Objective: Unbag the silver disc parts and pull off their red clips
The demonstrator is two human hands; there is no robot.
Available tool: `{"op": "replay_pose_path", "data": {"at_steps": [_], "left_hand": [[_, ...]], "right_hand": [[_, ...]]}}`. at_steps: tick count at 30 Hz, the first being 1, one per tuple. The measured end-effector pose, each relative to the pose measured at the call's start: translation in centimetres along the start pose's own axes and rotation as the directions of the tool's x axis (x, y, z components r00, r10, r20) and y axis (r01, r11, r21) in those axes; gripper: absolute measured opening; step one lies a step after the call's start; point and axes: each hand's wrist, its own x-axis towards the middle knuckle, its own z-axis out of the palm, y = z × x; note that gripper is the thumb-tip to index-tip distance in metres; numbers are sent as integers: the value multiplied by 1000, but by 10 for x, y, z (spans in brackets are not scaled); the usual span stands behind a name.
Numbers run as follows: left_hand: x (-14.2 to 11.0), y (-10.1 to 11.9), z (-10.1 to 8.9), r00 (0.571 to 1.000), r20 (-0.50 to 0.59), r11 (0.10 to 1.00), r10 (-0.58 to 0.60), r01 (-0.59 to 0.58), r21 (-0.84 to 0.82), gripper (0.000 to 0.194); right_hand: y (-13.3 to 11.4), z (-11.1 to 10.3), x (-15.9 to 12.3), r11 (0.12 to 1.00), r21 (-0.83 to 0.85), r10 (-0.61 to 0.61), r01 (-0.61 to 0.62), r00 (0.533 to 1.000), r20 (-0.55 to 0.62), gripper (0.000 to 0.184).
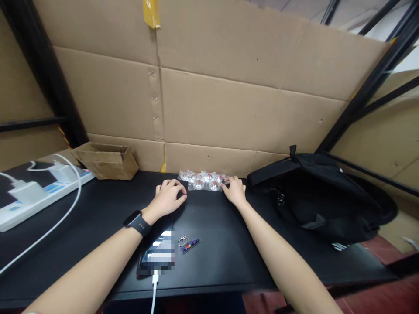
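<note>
Forearms [284,253], clear packets [197,184] between hands [167,198] [235,192]

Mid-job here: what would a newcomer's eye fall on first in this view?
Probably the shiny cluster of clear-wrapped packets near the back of the black tabletop, with the right hand at its right end and the left hand close by its left end. Next, perhaps the bulky black bag at the right and the white power strip at the far left.

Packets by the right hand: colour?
Packets look clear and silvery with red marks; best seen in the head view.
</note>
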Motion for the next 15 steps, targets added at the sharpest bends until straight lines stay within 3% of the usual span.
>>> {"op": "replay_pose_path", "data": {"at_steps": [3,6,12,15], "left_hand": [[4,-17,-5,998,57,1000,29,-29,-3,30],[2,-26,-4,997,77,999,-31,30,23,39],[-5,-22,6,995,100,1000,6,-8,23,45],[-4,-22,8,993,115,1000,6,-7,1,46]], "right_hand": [[2,-10,-10,999,6,-47,47,998,49,27],[2,-21,-20,996,11,-85,84,990,109,32],[-6,-44,-40,993,14,-117,116,980,159,33],[-5,-47,-54,995,-1,-104,104,987,123,32]]}}
